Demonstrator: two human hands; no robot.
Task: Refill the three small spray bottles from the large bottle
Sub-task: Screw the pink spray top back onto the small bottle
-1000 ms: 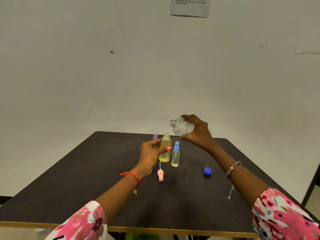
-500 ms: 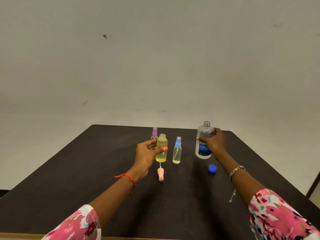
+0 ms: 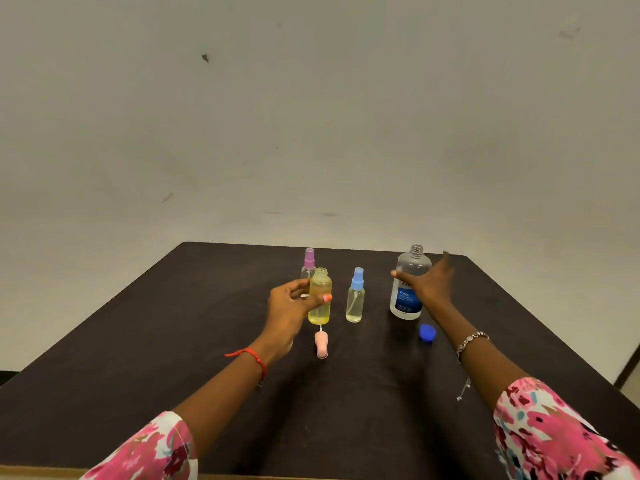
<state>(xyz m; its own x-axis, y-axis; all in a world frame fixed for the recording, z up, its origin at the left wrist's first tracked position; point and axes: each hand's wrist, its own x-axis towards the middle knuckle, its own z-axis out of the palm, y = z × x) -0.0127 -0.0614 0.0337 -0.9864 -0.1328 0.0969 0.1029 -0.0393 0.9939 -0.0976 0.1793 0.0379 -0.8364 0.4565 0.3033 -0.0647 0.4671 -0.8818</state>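
A person is working at a dark tabletop (image 3: 166,341). A large bottle (image 3: 411,264), clear with a blue label and an uncapped neck, is standing upright on it. The right hand (image 3: 431,287) is reaching across the front of the large bottle, its fingers (image 3: 398,274) spread wide and straight, gripping nothing; whether they are touching it cannot be told.

Well left of the large bottle, the left hand (image 3: 289,310) is holding a small yellow bottle (image 3: 320,310), upright and uncapped, with fingers and thumb curled round it. A blue-topped spray bottle (image 3: 355,299) is standing between that one and the large bottle. A purple-topped spray bottle (image 3: 308,263) is standing farthest left. A blue cap (image 3: 427,332) is lying just in front of the large bottle; a pink spray top (image 3: 321,345) is lying to its front left.
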